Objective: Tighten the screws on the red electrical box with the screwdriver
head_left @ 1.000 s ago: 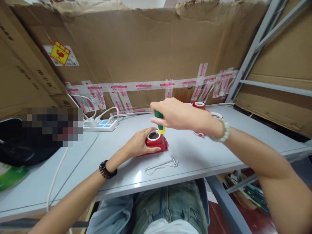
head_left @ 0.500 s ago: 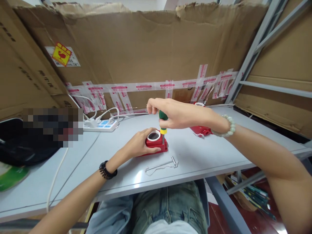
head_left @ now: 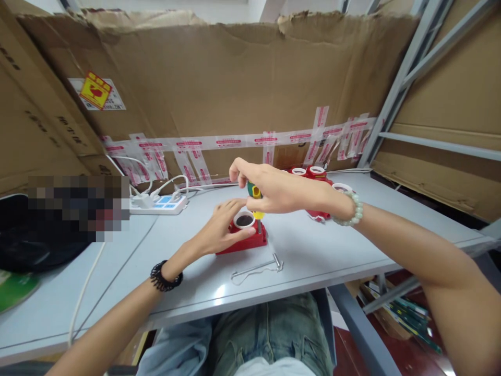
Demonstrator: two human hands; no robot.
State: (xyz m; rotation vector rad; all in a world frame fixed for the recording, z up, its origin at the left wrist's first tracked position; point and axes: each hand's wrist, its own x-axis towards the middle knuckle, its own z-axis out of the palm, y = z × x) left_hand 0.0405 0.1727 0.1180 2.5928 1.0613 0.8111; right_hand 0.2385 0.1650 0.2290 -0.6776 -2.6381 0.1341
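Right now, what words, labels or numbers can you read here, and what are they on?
Nothing reads clearly.
Yellow and red sticker on the cardboard wall: print too small.
Tape strips: red print, blurred.
Left cardboard box: dark characters, blurred.

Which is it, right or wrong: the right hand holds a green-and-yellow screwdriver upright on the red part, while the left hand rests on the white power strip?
Wrong in one respect: the head view shows the left hand on the red part, not the white power strip, which lies apart behind it. The right hand does hold the green-and-yellow screwdriver upright there.
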